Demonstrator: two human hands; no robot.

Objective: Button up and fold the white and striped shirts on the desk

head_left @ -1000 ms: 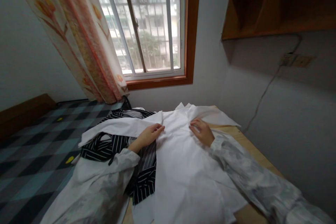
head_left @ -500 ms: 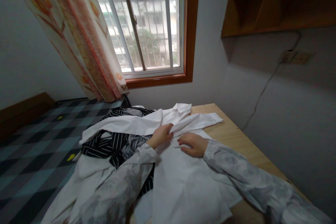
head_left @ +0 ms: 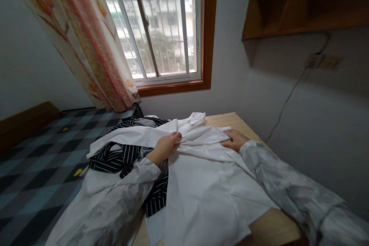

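Observation:
A white long-sleeved shirt lies spread on a wooden table, its collar end toward the window. My left hand is closed on a fold of the shirt near its upper middle. At the end of the sleeve on the right, my right hand has its fingertips and thumb at the cuff, taking hold of it. The other sleeve stretches left over a black-and-white striped garment. More white cloth hangs beside my left forearm, which partly hides it.
A bed with a dark checked cover adjoins the table on the left. Behind are a window and a patterned curtain. A wall shelf overhangs the right side, with a cable running down the wall.
My right hand has moved right, from the shirt's middle to the sleeve end. My left hand has shifted slightly left with its fold, and the right sleeve's end has moved left.

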